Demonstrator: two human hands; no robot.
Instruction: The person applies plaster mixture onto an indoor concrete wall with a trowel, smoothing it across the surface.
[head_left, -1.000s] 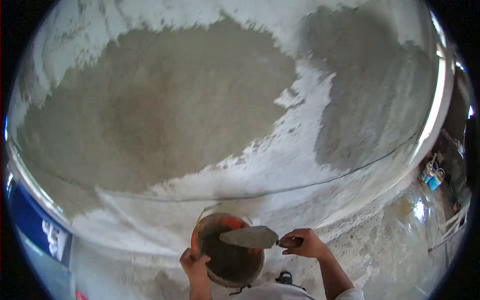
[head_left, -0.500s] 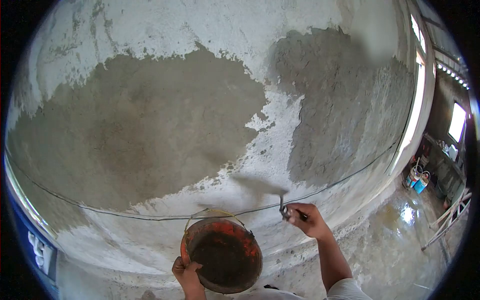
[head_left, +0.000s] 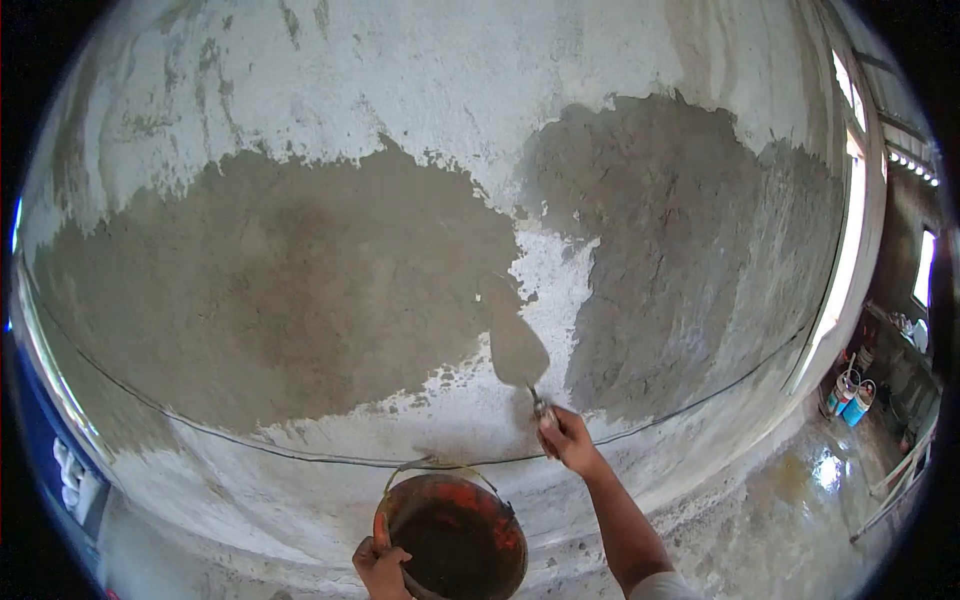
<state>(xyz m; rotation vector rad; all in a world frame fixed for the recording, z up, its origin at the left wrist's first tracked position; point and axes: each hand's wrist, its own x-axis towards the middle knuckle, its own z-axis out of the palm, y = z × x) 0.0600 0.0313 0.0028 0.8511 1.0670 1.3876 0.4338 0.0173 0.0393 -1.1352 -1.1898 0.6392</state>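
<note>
My right hand (head_left: pixel 566 440) is closed round the handle of a trowel (head_left: pixel 518 352). The trowel's blade points up and lies over the pale strip of wall between two patches of grey plaster, overlapping the edge of the left patch (head_left: pixel 380 250). The right patch (head_left: pixel 690 240) looks darker and rougher. At the bottom, my left hand (head_left: pixel 382 570) grips the rim of an orange bucket (head_left: pixel 383 525), thumb over the edge. Dark grey mortar (head_left: pixel 445 550) shows inside the bucket, and its handle (head_left: pixel 440 466) stands up at the far side.
A thin cable (head_left: pixel 330 461) runs across the lower wall (head_left: pixel 440 80), behind the bucket. At the right, a white bucket (head_left: pixel 842 392) and a blue bucket (head_left: pixel 859 404) stand on the wet floor (head_left: pixel 780 480). A bright window opening (head_left: pixel 848 240) borders the wall there.
My right hand has moved left with the trowel, whose blade has swung from level to upright against the wall. The bucket stays in my left hand. The view has tilted up slightly.
</note>
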